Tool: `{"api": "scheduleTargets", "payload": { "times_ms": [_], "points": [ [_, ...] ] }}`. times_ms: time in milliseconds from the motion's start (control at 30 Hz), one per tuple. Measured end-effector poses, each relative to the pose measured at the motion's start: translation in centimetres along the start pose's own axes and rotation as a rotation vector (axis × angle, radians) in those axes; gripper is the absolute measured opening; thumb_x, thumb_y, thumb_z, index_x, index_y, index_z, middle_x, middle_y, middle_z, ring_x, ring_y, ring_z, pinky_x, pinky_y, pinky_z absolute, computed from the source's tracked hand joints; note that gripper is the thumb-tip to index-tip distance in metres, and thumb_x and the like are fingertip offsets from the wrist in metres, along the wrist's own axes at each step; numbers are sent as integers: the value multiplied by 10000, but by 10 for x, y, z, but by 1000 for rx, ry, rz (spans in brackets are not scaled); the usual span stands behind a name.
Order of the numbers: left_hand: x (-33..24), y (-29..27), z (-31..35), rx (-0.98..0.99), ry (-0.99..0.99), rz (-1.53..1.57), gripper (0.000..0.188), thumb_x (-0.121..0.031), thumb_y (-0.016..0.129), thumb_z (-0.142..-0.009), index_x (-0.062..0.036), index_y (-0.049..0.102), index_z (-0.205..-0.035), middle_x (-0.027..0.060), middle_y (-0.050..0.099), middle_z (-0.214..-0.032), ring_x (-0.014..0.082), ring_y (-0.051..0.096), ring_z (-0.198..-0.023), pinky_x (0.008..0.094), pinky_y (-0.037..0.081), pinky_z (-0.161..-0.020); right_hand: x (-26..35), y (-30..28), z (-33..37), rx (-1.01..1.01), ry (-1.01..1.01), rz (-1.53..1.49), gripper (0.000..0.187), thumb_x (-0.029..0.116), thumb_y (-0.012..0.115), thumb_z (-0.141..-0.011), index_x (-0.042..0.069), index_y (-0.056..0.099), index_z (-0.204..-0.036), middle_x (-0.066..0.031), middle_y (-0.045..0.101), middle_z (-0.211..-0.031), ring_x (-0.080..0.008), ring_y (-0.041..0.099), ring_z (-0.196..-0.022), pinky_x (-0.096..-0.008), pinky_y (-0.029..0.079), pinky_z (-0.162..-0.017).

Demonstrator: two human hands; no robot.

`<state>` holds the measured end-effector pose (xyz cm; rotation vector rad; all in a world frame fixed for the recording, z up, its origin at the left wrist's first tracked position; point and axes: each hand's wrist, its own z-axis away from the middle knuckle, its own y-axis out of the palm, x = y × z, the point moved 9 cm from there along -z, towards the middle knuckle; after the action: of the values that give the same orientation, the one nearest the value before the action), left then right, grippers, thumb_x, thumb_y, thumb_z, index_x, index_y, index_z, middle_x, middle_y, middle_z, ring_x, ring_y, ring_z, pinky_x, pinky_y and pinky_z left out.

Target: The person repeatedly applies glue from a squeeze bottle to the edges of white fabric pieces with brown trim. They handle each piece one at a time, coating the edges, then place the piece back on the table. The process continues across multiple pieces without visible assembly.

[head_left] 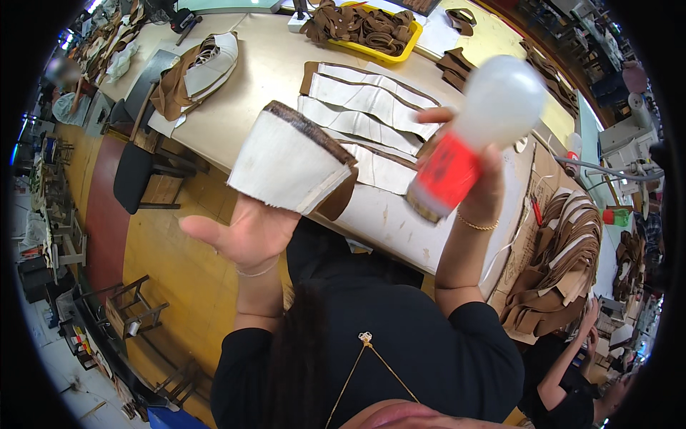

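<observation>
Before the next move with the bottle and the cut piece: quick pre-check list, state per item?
1. Left hand grips the cut piece: ok, held above the table edge.
2. Right hand grips the bottle: ok.
3. Bottle tip touching the piece: cannot tell, close beside it.
4. Pale face of the piece turned to camera: ok.
5. Row of cut pieces lies flat on the table: ok.

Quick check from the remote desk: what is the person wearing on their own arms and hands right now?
Both hands are bare, no gloves. The left hand has a thin, pale bracelet at the wrist. The right hand has a fine gold chain bracelet at the wrist. Short black sleeves end above the elbows, leaving both forearms uncovered.
</observation>
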<state>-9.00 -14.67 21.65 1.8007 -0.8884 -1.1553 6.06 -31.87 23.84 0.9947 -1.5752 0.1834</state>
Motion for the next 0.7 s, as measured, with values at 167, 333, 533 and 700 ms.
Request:
{"api": "scheduleTargets", "payload": {
  "times_ms": [167,333,533,700],
  "points": [
    [23,9,-13,-51,12,-390,1230,-884,331,-559,-19,54,-1389,144,118,-1444,297,145,-1327,463,154,-1067,-56,30,11,121,282,-65,692,462,649,-702,-75,454,-1092,-245,567,-970,-286,637,-713,-406,552,-647],
    [17,-18,-11,-62,6,-708,1196,-885,279,-575,-34,81,-1392,109,177,-1434,222,210,-1304,393,177,-1068,-45,16,2,48,284,-151,667,445,632,-735,-77,441,-1104,-189,583,-900,-315,635,-727,-422,550,-659],
    [54,-62,-9,159,-31,-1305,912,-618,464,-767,28,191,-1350,176,228,-1394,283,200,-1295,366,145,-1058,15,16,-16,-73,52,-397,668,569,503,-793,-76,458,-956,-176,546,-891,-224,638,-676,-323,571,-603],
    [73,-84,8,216,-203,-1912,805,-464,600,-757,45,290,-1299,248,298,-1325,391,273,-1220,401,230,-1013,64,-30,-22,-26,-39,-334,630,572,549,-757,-34,465,-906,-158,552,-851,-208,609,-706,-283,534,-608]
  ]
}}
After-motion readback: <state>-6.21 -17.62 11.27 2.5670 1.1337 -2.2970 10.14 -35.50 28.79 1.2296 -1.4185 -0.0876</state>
